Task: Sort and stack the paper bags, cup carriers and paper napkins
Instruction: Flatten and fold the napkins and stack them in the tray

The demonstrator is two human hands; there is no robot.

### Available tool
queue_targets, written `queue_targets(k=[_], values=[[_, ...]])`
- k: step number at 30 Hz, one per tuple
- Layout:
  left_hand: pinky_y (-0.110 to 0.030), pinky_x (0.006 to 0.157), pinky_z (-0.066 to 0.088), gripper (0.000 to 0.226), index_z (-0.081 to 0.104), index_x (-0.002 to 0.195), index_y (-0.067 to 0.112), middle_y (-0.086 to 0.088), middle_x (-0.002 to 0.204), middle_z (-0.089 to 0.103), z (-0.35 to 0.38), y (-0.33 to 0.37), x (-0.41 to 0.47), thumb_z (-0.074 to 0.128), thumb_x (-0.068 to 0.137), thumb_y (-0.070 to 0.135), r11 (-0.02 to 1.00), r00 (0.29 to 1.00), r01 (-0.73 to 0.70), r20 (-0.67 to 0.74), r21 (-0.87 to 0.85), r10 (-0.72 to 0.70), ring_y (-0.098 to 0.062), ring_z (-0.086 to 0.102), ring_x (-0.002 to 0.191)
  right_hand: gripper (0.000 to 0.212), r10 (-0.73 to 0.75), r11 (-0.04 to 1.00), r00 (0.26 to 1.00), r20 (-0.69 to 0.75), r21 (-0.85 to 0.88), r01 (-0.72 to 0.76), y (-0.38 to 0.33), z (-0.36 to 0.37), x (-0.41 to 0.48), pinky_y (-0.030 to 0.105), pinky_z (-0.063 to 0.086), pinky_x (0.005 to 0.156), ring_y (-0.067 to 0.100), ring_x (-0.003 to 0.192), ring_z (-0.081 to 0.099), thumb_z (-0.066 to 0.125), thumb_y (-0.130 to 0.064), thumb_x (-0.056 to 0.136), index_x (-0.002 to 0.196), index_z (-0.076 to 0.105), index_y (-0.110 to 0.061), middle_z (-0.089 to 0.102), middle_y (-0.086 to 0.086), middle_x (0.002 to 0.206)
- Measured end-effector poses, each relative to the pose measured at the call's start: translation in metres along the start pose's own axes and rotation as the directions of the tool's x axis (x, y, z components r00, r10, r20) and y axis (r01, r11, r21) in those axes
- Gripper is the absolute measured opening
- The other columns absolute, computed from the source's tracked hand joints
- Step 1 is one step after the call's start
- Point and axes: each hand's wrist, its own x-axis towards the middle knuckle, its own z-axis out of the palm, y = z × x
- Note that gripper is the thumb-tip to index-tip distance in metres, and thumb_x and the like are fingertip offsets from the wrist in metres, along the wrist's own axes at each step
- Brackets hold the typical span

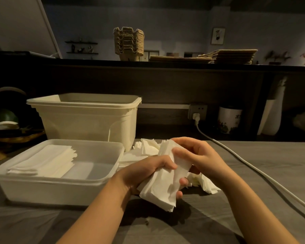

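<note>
Both hands hold one bundle of white paper napkins (163, 187) above the grey table. My left hand (144, 171) grips it from the left, my right hand (195, 155) from the right and top. More loose napkins (144, 148) lie in a heap behind the hands. A neat napkin stack (42, 161) rests in the left half of a shallow clear tray (88, 180). On the dark upper shelf stand stacked pulp cup carriers (128, 43) and flat brown paper bags (218, 56).
A deep cream plastic tub (84, 117) stands behind the tray. A white power cable (245, 164) runs from a wall socket (197, 111) across the table's right side. A basket of small items (11, 132) sits far left; a white jar (229, 120) stands at the back right.
</note>
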Motion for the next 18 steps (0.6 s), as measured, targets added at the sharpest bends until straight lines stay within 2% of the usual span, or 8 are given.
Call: queue_targets(k=[2, 5, 6, 9, 11, 14, 16, 18], values=[[-0.029, 0.074, 0.052, 0.061, 0.041, 0.122, 0.017, -0.004, 0.084, 0.06, 0.001, 0.0003, -0.0008, 0.062, 0.066, 0.029, 1.0, 1.0, 0.012, 0.002, 0.006, -0.012, -0.013, 0.061, 0.075, 0.026, 0.007, 0.999, 1.0, -0.002, -0.035, -0.007, -0.0019, 0.0012, -0.0007, 0.015, 0.052, 0.06, 0.003, 0.082, 0.065, 0.056, -0.044, 0.072, 0.096, 0.062, -0.038, 0.066, -0.02, 0.084], [-0.031, 0.078, 0.05, 0.062, 0.04, 0.126, 0.016, -0.004, 0.087, 0.061, 0.0008, -0.0007, -0.0007, 0.061, 0.069, 0.03, 0.999, 1.0, 0.012, 0.017, 0.033, -0.013, -0.014, 0.06, 0.078, 0.029, -0.001, 0.999, 1.0, 0.026, -0.051, 0.002, -0.0058, 0.0012, -0.0024, 0.015, 0.049, 0.056, 0.007, 0.078, 0.065, 0.057, -0.045, 0.071, 0.098, 0.063, -0.036, 0.067, -0.014, 0.085], [-0.031, 0.079, 0.049, 0.065, 0.039, 0.13, 0.016, -0.004, 0.088, 0.061, 0.0006, -0.001, -0.0004, 0.06, 0.07, 0.029, 0.999, 1.0, 0.004, 0.018, 0.047, -0.005, -0.014, 0.059, 0.079, 0.03, 0.002, 0.999, 0.999, 0.047, -0.048, 0.0, -0.0069, 0.0008, -0.0025, 0.019, 0.05, 0.055, 0.011, 0.076, 0.065, 0.061, -0.045, 0.071, 0.098, 0.064, -0.035, 0.067, -0.009, 0.085], [-0.03, 0.077, 0.051, 0.064, 0.04, 0.134, 0.018, -0.002, 0.087, 0.063, 0.0013, -0.0005, 0.0006, 0.057, 0.074, 0.028, 0.997, 0.999, -0.023, 0.049, 0.068, 0.019, -0.011, 0.06, 0.079, 0.032, 0.028, 0.999, 0.994, 0.104, -0.046, -0.023, -0.0076, -0.0013, -0.0022, 0.054, 0.051, 0.071, 0.031, 0.086, 0.065, 0.078, -0.046, 0.066, 0.094, 0.066, -0.034, 0.067, 0.002, 0.091], [-0.029, 0.077, 0.051, 0.059, 0.042, 0.131, 0.02, -0.001, 0.086, 0.063, 0.0027, 0.0004, -0.0001, 0.056, 0.075, 0.028, 0.998, 0.997, -0.026, 0.07, 0.056, 0.022, -0.01, 0.061, 0.078, 0.03, 0.041, 0.998, 0.993, 0.108, -0.048, -0.036, -0.0071, -0.0021, -0.002, 0.06, 0.048, 0.074, 0.033, 0.087, 0.064, 0.078, -0.047, 0.065, 0.089, 0.068, -0.032, 0.066, 0.003, 0.091], [-0.03, 0.078, 0.05, 0.06, 0.041, 0.128, 0.017, -0.003, 0.086, 0.062, 0.0007, 0.0006, 0.0004, 0.058, 0.072, 0.029, 0.998, 0.999, 0.01, 0.032, 0.056, -0.012, -0.013, 0.06, 0.078, 0.026, 0.031, 0.998, 0.997, 0.071, -0.051, -0.028, -0.0067, -0.0005, -0.0021, 0.056, 0.049, 0.072, 0.035, 0.084, 0.062, 0.065, -0.05, 0.071, 0.085, 0.068, -0.029, 0.064, 0.007, 0.088], [-0.03, 0.08, 0.049, 0.063, 0.04, 0.127, 0.014, -0.002, 0.085, 0.062, -0.0017, 0.0002, 0.0006, 0.06, 0.07, 0.032, 0.996, 0.999, 0.048, 0.006, 0.082, -0.049, -0.015, 0.061, 0.078, 0.028, 0.029, 0.996, 0.999, 0.039, -0.084, -0.026, -0.0069, 0.0014, -0.0019, 0.039, 0.05, 0.06, 0.025, 0.072, 0.062, 0.055, -0.051, 0.071, 0.084, 0.067, -0.029, 0.064, 0.001, 0.08], [-0.03, 0.079, 0.05, 0.062, 0.04, 0.124, 0.014, -0.002, 0.084, 0.063, -0.0027, -0.0001, 0.0008, 0.061, 0.069, 0.034, 0.994, 0.998, 0.062, 0.001, 0.085, -0.063, -0.015, 0.062, 0.077, 0.03, 0.04, 0.995, 0.999, 0.012, -0.093, -0.039, -0.0083, 0.0036, -0.0016, 0.023, 0.042, 0.048, 0.017, 0.061, 0.056, 0.051, -0.053, 0.071, 0.083, 0.066, -0.029, 0.06, -0.004, 0.071]])
